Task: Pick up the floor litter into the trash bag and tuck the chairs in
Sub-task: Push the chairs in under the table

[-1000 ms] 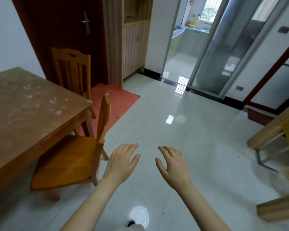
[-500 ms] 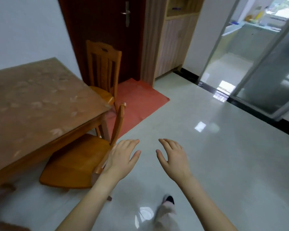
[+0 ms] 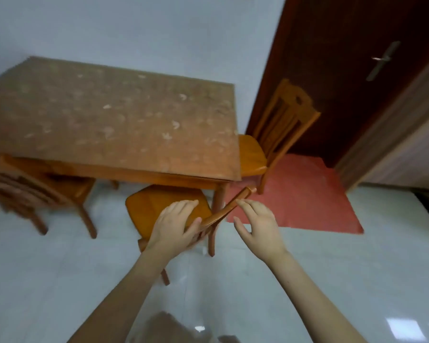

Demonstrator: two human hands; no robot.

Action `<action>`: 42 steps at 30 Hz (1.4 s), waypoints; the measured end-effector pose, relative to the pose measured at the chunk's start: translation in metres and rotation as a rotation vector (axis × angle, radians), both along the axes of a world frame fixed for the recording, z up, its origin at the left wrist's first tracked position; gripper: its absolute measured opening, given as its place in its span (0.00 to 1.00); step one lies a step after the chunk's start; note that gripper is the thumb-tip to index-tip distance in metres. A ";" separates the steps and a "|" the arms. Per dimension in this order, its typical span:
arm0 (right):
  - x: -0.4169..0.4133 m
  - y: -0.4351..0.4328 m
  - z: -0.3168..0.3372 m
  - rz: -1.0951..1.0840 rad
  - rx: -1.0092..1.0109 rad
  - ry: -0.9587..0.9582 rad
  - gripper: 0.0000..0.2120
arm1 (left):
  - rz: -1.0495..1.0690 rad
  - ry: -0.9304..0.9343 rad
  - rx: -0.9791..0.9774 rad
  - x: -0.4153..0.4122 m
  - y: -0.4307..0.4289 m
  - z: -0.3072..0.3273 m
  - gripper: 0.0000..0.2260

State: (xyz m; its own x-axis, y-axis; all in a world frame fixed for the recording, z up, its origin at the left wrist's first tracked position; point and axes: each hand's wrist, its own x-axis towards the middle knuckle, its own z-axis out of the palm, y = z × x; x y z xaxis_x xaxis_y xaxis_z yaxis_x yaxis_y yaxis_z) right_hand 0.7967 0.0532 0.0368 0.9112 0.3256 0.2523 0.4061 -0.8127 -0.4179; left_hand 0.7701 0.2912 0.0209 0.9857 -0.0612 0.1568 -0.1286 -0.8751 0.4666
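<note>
We are resting our left hand [image 3: 176, 226], fingers straight, on the top rail of the nearest chair [image 3: 156, 206], right hand [image 3: 258, 224] relaxed beside it. The seat is sticking half out from the table [image 3: 109, 115]; pushing evenly seems best.

Nearest chair [image 3: 164, 206]: one end of its top rail is covered by the left hand [image 3: 174, 229]; cannot tell whether the fingers curl round it. Front of its seat is hidden under the table [image 3: 109, 115]. Chair at left [image 3: 35, 191] is motion-blurred, its back cut by the frame edge. Far chair [image 3: 282, 120]: seat partly hidden behind the table corner. Door [image 3: 332, 70] is cut off at top and right; handle [image 3: 383, 60] smeared. Blurred brownish shape [image 3: 169, 328] at the bottom edge, unidentifiable.
</note>
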 end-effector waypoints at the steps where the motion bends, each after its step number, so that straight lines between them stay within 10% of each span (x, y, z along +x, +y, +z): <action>1: 0.012 0.000 -0.003 0.066 -0.015 -0.005 0.23 | 0.055 0.008 -0.007 -0.001 -0.001 -0.002 0.25; 9: 0.084 0.024 -0.052 0.476 -0.272 0.202 0.28 | 0.307 0.316 -0.029 -0.019 0.001 -0.047 0.26; 14: 0.106 0.039 -0.076 0.587 -0.323 0.324 0.17 | 0.337 0.177 0.015 -0.021 0.012 -0.082 0.29; 42: 0.103 0.057 -0.104 0.369 -0.197 0.345 0.32 | 0.451 0.156 -0.235 -0.005 0.033 -0.106 0.18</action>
State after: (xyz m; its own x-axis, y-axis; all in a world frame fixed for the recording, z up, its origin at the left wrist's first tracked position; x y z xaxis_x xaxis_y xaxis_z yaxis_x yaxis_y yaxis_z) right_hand 0.8998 0.1104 -0.0677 0.7468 0.6501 -0.1400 0.5450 -0.7190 -0.4313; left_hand 0.7651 0.3242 -0.0848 0.9186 0.3936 -0.0357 0.3235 -0.6970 0.6399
